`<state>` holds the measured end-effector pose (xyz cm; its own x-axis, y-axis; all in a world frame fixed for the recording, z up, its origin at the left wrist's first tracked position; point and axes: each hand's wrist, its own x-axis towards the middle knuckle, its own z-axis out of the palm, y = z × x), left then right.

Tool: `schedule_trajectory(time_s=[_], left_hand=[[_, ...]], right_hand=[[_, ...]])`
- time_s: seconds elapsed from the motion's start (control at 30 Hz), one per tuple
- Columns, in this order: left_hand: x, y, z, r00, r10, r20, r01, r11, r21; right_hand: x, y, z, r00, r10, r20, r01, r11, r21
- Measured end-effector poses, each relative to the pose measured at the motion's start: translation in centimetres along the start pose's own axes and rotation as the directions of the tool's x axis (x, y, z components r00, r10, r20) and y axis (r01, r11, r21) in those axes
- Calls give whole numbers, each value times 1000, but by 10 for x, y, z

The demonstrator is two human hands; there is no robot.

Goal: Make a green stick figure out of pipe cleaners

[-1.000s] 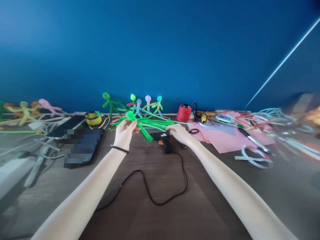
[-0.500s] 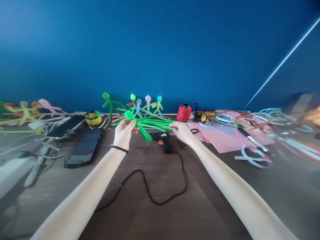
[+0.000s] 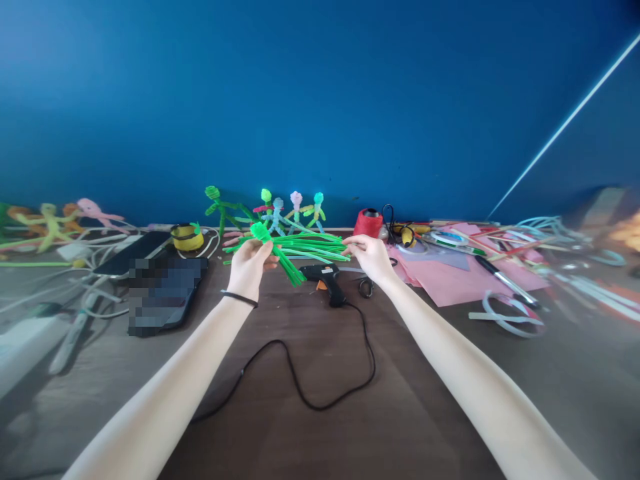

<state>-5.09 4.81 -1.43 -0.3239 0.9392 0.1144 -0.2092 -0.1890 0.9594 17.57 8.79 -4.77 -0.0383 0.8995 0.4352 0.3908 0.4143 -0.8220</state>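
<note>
My left hand (image 3: pixel 251 263) is closed around a bright green pipe-cleaner figure (image 3: pixel 287 267), with its coiled head (image 3: pixel 260 231) above my thumb and its strands slanting down to the right. Long green pipe cleaners (image 3: pixel 315 247) fan out rightward from beside that hand. My right hand (image 3: pixel 373 260) pinches at the right ends of these strands, thumb and forefinger together; which strand it grips is hard to see. Just below the strands, a black glue gun (image 3: pixel 330 283) lies on the table, partly covered by them.
Several pipe-cleaner figures (image 3: pixel 277 217) stand along the blue wall. To the left are phones (image 3: pixel 173 293), a yellow tape roll (image 3: pixel 187 237) and cables. A red thread spool (image 3: pixel 369 223), pink paper (image 3: pixel 450 280) and a marker (image 3: pixel 507 283) lie right. The glue gun's cord (image 3: pixel 300 393) curves across the table (image 3: pixel 340 440).
My right hand has shifted slightly up, and its fingers now reach straighter toward the strand ends. The left hand and the green figure have hardly moved.
</note>
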Motion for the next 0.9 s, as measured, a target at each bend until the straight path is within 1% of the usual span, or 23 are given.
schedule_trajectory(time_s=[0.1, 0.3, 0.5, 0.63, 0.8, 0.9], left_hand=[[0, 0, 0, 1000, 0, 2, 0, 1000, 3], [-1, 0, 0, 1000, -4, 1, 4, 1000, 4], [-1, 0, 0, 1000, -9, 9, 9, 1000, 2], [-2, 1, 0, 1000, -5, 12, 5, 1000, 7], [-3, 1, 1, 1000, -1, 14, 1, 1000, 13], [-3, 1, 1, 1000, -5, 16, 5, 1000, 16]], right_hand=[[1, -4, -2, 999, 24, -46, -20, 996, 85], [4, -6, -5, 989, 14, -150, 12, 985, 171], [4, -3, -6, 981, 17, -194, 26, 976, 216], [5, -4, -5, 982, 20, -190, 27, 971, 239], [4, -7, -4, 994, 21, -103, 9, 962, 274], [3, -8, -4, 996, 25, -81, 1, 953, 304]])
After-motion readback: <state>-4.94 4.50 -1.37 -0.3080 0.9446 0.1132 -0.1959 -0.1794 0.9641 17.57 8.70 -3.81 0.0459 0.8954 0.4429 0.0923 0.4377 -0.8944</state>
